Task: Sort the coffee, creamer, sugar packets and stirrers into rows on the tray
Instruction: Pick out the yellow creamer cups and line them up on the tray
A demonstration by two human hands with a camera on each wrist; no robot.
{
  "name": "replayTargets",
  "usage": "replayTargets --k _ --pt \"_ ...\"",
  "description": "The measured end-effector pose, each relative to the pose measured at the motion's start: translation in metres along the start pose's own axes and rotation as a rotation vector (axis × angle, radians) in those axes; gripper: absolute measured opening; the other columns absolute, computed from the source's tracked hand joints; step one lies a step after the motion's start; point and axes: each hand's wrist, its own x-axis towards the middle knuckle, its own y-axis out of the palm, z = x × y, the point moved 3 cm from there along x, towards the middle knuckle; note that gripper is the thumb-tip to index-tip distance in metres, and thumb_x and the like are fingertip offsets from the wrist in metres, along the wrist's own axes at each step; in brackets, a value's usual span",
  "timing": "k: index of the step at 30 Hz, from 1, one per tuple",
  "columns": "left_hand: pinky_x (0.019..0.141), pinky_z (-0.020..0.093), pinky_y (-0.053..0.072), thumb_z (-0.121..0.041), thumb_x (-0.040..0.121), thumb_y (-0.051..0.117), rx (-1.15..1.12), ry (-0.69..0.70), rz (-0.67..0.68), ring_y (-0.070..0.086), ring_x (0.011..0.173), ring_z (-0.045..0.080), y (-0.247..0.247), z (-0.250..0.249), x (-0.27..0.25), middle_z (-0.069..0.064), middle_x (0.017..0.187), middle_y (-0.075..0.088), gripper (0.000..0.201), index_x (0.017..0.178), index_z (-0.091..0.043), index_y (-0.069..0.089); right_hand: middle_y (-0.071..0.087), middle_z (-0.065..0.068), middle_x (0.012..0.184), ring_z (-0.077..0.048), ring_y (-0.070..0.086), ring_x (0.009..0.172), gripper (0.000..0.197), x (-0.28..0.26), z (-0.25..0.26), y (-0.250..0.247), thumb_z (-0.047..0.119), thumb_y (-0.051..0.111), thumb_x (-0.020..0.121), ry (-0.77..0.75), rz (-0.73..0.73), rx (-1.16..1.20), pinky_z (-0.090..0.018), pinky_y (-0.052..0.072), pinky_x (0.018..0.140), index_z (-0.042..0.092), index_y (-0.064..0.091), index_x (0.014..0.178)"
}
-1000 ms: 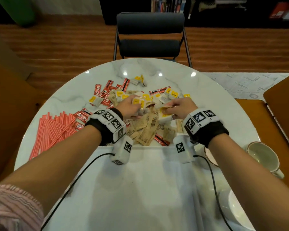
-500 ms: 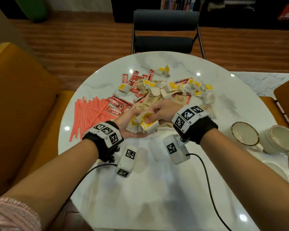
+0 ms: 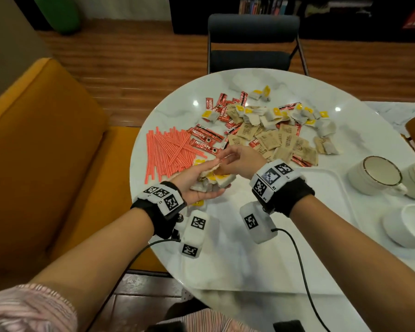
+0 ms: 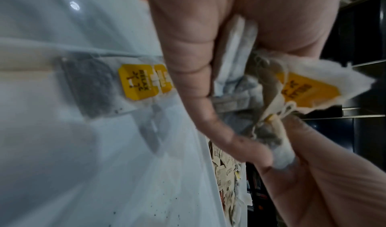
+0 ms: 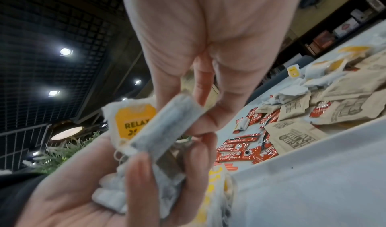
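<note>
My left hand (image 3: 201, 185) lies palm up over the far left corner of the white tray (image 3: 321, 212) and holds a bunch of white sachets with yellow tags (image 3: 213, 179). The left thumb (image 5: 137, 172) presses down on them. My right hand (image 3: 235, 161) reaches across from above and pinches one white sachet (image 5: 167, 119) in that bunch. Two more yellow-tagged sachets (image 4: 135, 81) lie on the tray below the left hand. On the table behind are red stirrers (image 3: 168, 152), red coffee sticks (image 3: 206, 135), brown sugar packets (image 3: 285, 142) and more yellow-tagged sachets (image 3: 273, 116).
White cups (image 3: 374, 176) and a white bowl (image 3: 407, 226) stand right of the tray. The round marble table (image 3: 249, 85) has an orange sofa (image 3: 46, 152) to its left and a black chair (image 3: 252, 44) behind it. Cables trail from both wrists.
Both hands have drawn back from the pile toward the tray's left corner, carrying yellow-tagged sachets. The left hand has turned palm up. The head view has swung left.
</note>
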Motion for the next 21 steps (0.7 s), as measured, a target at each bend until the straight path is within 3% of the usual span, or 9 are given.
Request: replayTargets --k 2,4,6,9,14,18,21 --pt "0.056 0.027 0.057 -0.024 0.088 0.06 -0.029 0.029 -0.052 0.062 0.065 0.018 -0.005 0.0 -0.001 0.008 0.083 0.064 0.021 0.105 -0.014 0.059 0.056 0.004 0.07 -0.008 0.053 0.066 0.024 -0.003 -0.006 0.0 0.012 0.076 0.073 0.01 -0.043 0.021 -0.017 0.042 0.063 0.016 0.062 0.092" --pt "0.053 0.025 0.056 -0.017 0.09 0.058 -0.05 0.069 -0.074 0.062 0.056 0.016 -0.011 -0.002 -0.003 0.007 0.076 0.064 0.009 0.099 -0.016 0.059 0.056 0.002 0.069 -0.01 0.053 0.065 0.02 -0.008 -0.013 0.002 0.009 0.076 0.073 0.059 -0.05 0.118 -0.02 0.044 0.067 0.015 0.064 0.087" --pt "0.052 0.024 0.055 -0.01 0.091 0.054 -0.022 0.103 -0.049 0.064 0.058 0.017 -0.015 -0.004 -0.006 0.007 0.079 0.063 0.01 0.096 -0.018 0.057 0.057 -0.001 0.066 -0.015 0.056 0.066 0.019 -0.011 -0.02 0.005 0.0 0.072 0.074 0.102 -0.033 0.259 -0.026 0.047 0.072 0.015 0.063 0.082" --pt "0.049 0.023 0.054 -0.005 0.088 0.057 0.142 0.131 -0.058 0.065 0.06 0.018 -0.024 -0.005 -0.012 0.009 0.077 0.062 0.015 0.095 -0.018 0.057 0.06 -0.001 0.062 -0.014 0.06 0.063 0.023 -0.015 -0.024 0.008 -0.007 0.068 0.075 0.093 -0.04 0.377 -0.024 0.051 0.067 0.014 0.063 0.08" --pt "0.048 0.022 0.052 -0.019 0.082 0.068 0.502 0.114 -0.061 0.063 0.063 0.015 -0.033 0.0 -0.024 0.003 0.076 0.064 0.01 0.09 -0.024 0.063 0.059 0.0 0.066 -0.004 0.06 0.056 0.023 -0.017 -0.02 0.02 -0.006 0.069 0.075 0.047 -0.06 0.358 -0.014 0.049 0.056 0.015 0.063 0.081" --pt "0.043 0.018 0.048 -0.02 0.083 0.068 0.667 0.158 -0.103 0.06 0.056 0.005 -0.037 0.0 -0.029 -0.002 0.092 0.056 0.01 0.086 -0.026 0.061 0.061 0.004 0.061 -0.002 0.06 0.053 0.022 -0.013 -0.011 0.033 -0.005 0.07 0.074 0.02 -0.012 0.364 -0.016 0.049 0.058 0.015 0.063 0.08" --pt "0.046 0.018 0.049 -0.024 0.081 0.07 0.726 0.17 -0.134 0.057 0.06 0.009 -0.046 -0.003 -0.032 -0.001 0.09 0.06 0.013 0.086 -0.027 0.058 0.064 0.007 0.056 -0.007 0.062 0.057 0.021 -0.01 -0.007 0.041 -0.003 0.073 0.072 0.021 0.001 0.344 -0.023 0.051 0.065 0.015 0.064 0.079"
